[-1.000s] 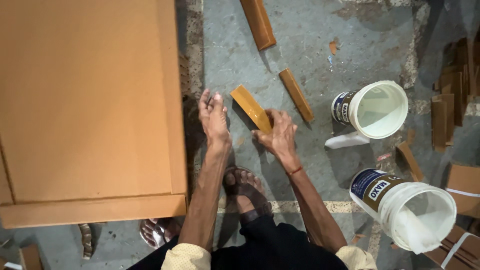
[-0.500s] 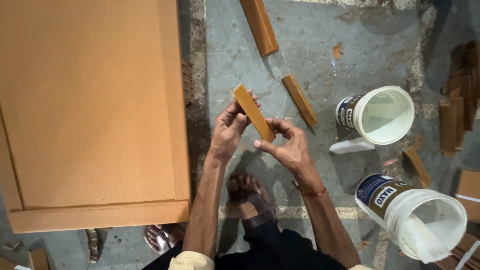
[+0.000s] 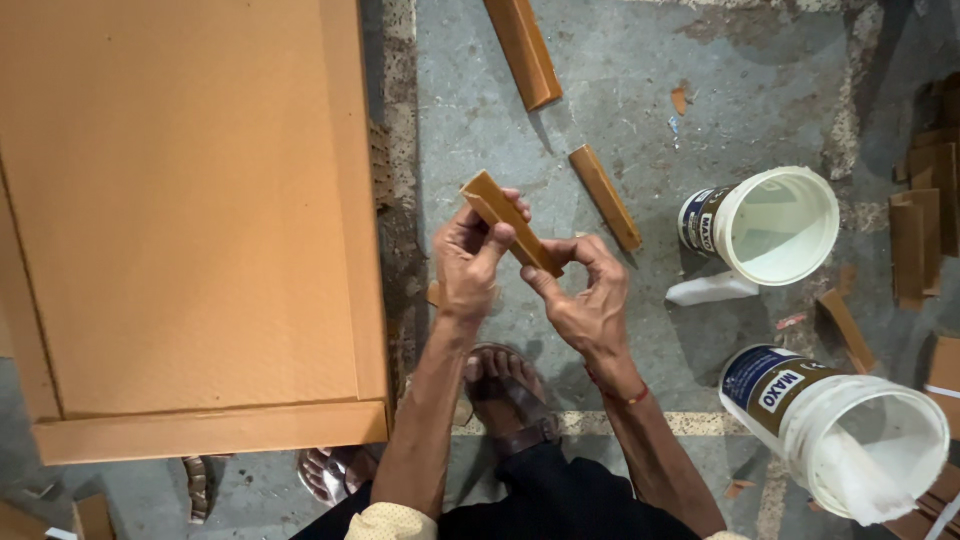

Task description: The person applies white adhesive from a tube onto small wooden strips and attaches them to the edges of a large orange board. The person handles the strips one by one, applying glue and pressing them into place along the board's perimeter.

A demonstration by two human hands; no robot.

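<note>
The small wooden strip [image 3: 512, 222] is up off the floor, held between your two hands, right in the middle of the view. It is orange-brown, short and flat, and it tilts from upper left down to lower right.

Your left hand [image 3: 470, 260] has its fingers curled around the upper part of the strip. The thumb presses on its top face and the fingers wrap behind it. This hand is mostly closed, gripping the wood.

Your right hand [image 3: 588, 300] pinches the lower end of the strip. The thumb and first finger squeeze the tip together, and the other fingers bend into a loose round shape with a gap in the middle. They do not touch the wood, as far as you can see.

Under your hands is a grey concrete floor [image 3: 640, 80]. Your foot in a sandal [image 3: 510, 390] sits just below your hands.

To your left lies a big flat orange-brown board [image 3: 190, 220] with a raised edge strip along its right and bottom sides.

Two more wooden strips lie on the floor past your hands: a long one [image 3: 522, 50] near the top and a shorter one [image 3: 605, 198] just beside your right hand.

To your right, two white plastic tubs lie on their sides, one near [image 3: 775, 225] and one lower [image 3: 850, 432]. A small pile of wood scraps [image 3: 925, 210] sits at the far right edge.
</note>
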